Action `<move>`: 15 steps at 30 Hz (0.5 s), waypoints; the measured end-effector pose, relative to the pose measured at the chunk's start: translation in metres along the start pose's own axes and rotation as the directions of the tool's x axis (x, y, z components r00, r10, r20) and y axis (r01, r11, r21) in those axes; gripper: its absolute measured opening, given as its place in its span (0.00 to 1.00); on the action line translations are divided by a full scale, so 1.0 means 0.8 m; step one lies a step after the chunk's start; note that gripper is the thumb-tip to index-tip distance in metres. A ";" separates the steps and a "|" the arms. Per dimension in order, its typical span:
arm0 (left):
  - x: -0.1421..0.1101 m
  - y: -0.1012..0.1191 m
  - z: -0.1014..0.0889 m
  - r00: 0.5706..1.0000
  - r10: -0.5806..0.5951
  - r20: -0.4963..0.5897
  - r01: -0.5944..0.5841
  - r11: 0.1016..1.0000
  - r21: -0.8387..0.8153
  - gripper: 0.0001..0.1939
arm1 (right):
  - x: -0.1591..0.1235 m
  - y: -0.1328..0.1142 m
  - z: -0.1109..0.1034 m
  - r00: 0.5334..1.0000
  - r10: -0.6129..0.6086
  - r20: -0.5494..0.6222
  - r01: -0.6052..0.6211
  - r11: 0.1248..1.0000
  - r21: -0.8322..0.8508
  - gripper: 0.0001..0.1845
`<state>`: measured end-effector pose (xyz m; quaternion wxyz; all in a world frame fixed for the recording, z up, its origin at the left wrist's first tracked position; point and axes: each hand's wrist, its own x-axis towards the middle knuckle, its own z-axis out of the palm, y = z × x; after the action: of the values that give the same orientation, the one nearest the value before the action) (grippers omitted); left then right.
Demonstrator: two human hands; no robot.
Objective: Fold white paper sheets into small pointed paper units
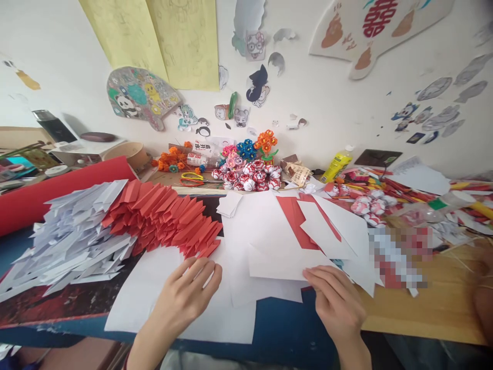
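Pinching white paper sheet [279, 263], lengthwise left-right, at near right corner in right fingers [318, 277], with left fingers [196, 275] loosely curled, hold unclear.

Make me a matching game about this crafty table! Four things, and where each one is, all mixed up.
1. right hand
2. red folded papers
3. white folded papers
4. yellow bottle

A. nearest the picture's left edge
B. at the edge of a white sheet
C. at the back, near the wall
D. just beyond the left hand

Pairs: 1-B, 2-D, 3-A, 4-C
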<state>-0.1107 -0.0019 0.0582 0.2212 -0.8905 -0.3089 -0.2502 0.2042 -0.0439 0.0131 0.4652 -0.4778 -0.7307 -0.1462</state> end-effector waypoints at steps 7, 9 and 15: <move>0.046 0.073 0.022 0.995 0.047 -0.090 -0.062 0.984 -0.167 0.15 | 0.013 -0.020 0.014 0.997 -0.028 0.076 0.025 0.999 0.031 0.21; 0.060 0.087 0.035 0.999 -0.011 -0.041 0.005 0.989 -0.146 0.14 | 0.012 -0.024 0.014 0.994 -0.018 0.111 0.013 0.999 0.045 0.21; 0.066 0.091 0.065 0.995 -0.066 -0.077 0.047 0.971 -0.232 0.12 | 0.006 -0.028 0.006 0.974 -0.012 0.227 0.012 1.000 0.001 0.18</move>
<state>-0.0105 -0.0016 0.0310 0.1220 -0.8897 -0.2935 -0.3277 0.1824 -0.0497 0.0196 0.3779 -0.4869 -0.7819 -0.0935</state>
